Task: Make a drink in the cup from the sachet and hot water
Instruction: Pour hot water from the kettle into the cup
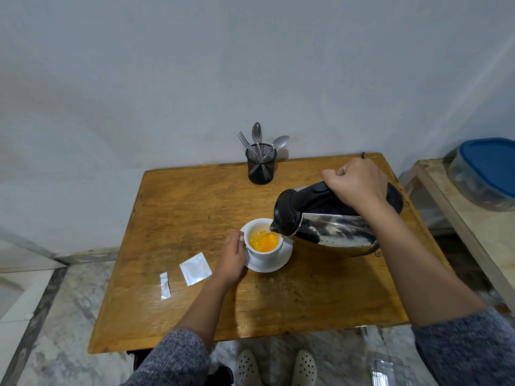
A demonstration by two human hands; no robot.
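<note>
A white cup [266,253] stands on a white saucer [281,262] near the middle of the wooden table [195,207]. Orange liquid fills the cup partway. My left hand [232,257] grips the cup's left side. My right hand [356,183] is closed on the black handle of a steel kettle [331,231], tilted with its spout over the cup, and a thin stream of water falls in. The torn silver sachet [195,269] lies flat left of my left hand, with its torn-off strip [165,285] further left.
A black mesh holder [261,167] with spoons and a fork stands at the table's back edge. The kettle's black base [395,197] is partly hidden behind my right hand. A side shelf on the right carries a blue-lidded container [485,174]. My feet are below the table's front edge.
</note>
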